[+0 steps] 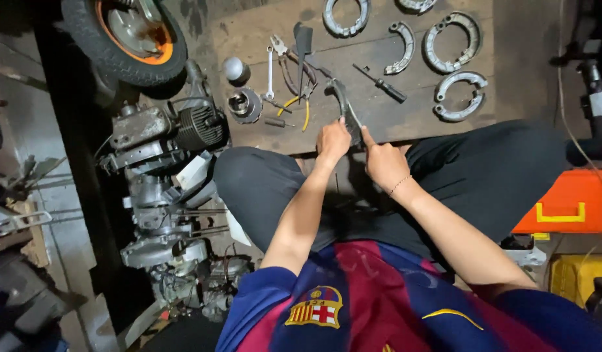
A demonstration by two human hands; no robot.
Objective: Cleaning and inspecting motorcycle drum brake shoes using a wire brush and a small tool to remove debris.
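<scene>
Gripping curved grey metal brake shoe (343,104) at wooden board's (418,117) near edge, 6 o'clock | left hand (332,141) fingers clenched on shoe's lower end | right hand (384,163) fingers pinching same end from 3 o'clock | black-handled screwdriver (382,85) at 1 o'clock, near | yellow-handled pliers (294,81) at 11 o'clock | grey engine block (164,130) at 9 o'clock

both forearms reach forward over the knees, left hand (332,140) and right hand (386,163) curled close together.
</scene>
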